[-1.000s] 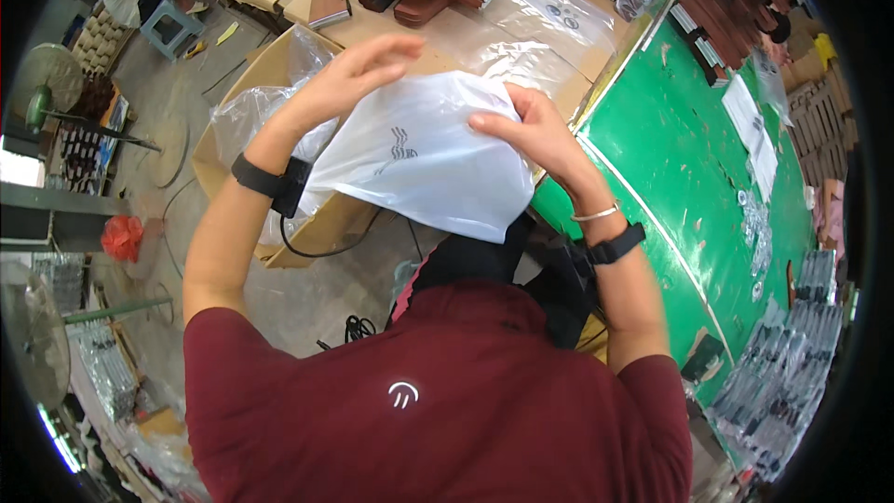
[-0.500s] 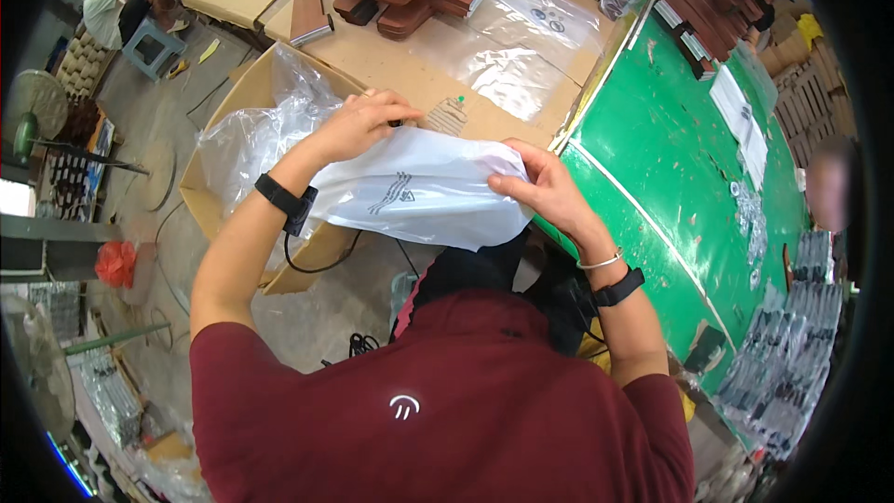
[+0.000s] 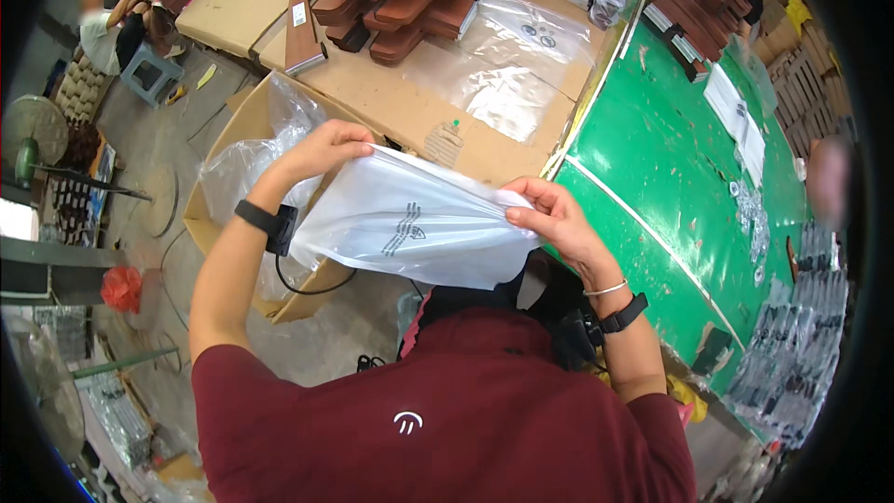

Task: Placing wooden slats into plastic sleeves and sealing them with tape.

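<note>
Both hands hold up a filled, cloudy white plastic bag [image 3: 410, 224] with a small dark printed mark. My left hand [image 3: 321, 149] grips its upper left edge, and my right hand [image 3: 549, 214] pinches its right end. The bag hangs in front of my chest, over the gap between a lined cardboard box [image 3: 233, 186] and the brown table [image 3: 410, 112]. Each wrist wears a black band.
Dark brown wooden pieces [image 3: 400, 0] are stacked on the brown table, beside flat clear bags [image 3: 521, 65]. A green table [image 3: 680, 168] at right carries papers and small hardware. A person sits on a stool [image 3: 149, 74] at far left. A fan [image 3: 33, 130] stands left.
The bag has come down from above my head to chest height and my hands have shifted toward its two ends. The view has tilted so more of the tables shows.
</note>
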A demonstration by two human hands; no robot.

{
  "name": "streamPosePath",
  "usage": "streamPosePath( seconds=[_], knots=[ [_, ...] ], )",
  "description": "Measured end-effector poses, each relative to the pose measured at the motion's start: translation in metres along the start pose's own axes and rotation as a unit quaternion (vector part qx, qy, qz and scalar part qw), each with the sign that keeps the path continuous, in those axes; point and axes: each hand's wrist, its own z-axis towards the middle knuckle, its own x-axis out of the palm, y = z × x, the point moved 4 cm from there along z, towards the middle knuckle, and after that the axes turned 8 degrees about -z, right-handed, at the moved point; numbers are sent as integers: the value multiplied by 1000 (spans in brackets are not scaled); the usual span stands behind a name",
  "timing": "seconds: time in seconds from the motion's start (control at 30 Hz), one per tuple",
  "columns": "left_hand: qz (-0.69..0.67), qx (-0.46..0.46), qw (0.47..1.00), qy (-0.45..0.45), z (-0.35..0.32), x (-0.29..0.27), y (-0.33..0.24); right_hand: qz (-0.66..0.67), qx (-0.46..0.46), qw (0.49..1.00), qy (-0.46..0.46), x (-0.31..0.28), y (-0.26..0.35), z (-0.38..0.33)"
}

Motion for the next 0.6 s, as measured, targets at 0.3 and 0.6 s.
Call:
streamPosePath(
  seconds=[0.3,0.6],
  knots=[
    [-71,20,997,-10,6,13,-58,-18,-21,997,-76,-44,30,-11],
    [32,58,998,-5,43,27,-58,-201,-95,964,-148,-63,-5,-13]
  ],
)
